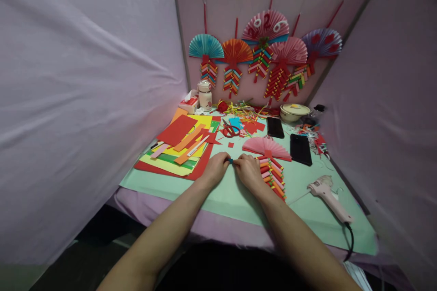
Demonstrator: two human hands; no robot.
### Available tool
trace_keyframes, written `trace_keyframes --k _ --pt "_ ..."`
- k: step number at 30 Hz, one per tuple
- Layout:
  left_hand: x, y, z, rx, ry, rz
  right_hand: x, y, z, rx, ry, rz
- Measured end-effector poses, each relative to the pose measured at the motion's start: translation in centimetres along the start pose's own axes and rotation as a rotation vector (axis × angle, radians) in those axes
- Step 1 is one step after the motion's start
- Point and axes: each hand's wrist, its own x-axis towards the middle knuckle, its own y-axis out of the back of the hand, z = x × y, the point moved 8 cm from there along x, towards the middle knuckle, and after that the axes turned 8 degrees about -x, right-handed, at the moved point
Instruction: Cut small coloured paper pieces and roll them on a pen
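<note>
Between my fingertips, low over the table, is a small piece of blue paper (231, 161). My left hand (217, 165) pinches it from one side, and my right hand (247, 169) closes on its other side. Most of the piece is hidden by the fingers. Just right of my right hand lies a pink paper fan (266, 146) with rows of rolled paper firecrackers (272, 177) below it, partly covered by that hand. A small red paper square (231, 145) lies beyond my hands, near red-handled scissors (231, 131).
Coloured paper sheets (177, 130) are stacked at left. A glue gun (330, 198) lies at right, its cord over the front edge. Two phones (275, 127), a lidded bowl (295, 112), paper strips (244, 110) and a white bottle (205, 96) stand behind. Finished fans (265, 27) hang on the back wall.
</note>
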Motion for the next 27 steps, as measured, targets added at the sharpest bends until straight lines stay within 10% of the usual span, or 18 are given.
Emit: trace_keyframes --k 15,27 --pt "0.1 0.2 0.0 -0.170 0.060 -0.001 0.1 0.3 0.2 0.120 -0.024 0.006" --pt "0.1 0.3 -0.8 -0.685 0.188 -0.053 0.6 1.6 2.4 0.625 -0.078 0.094"
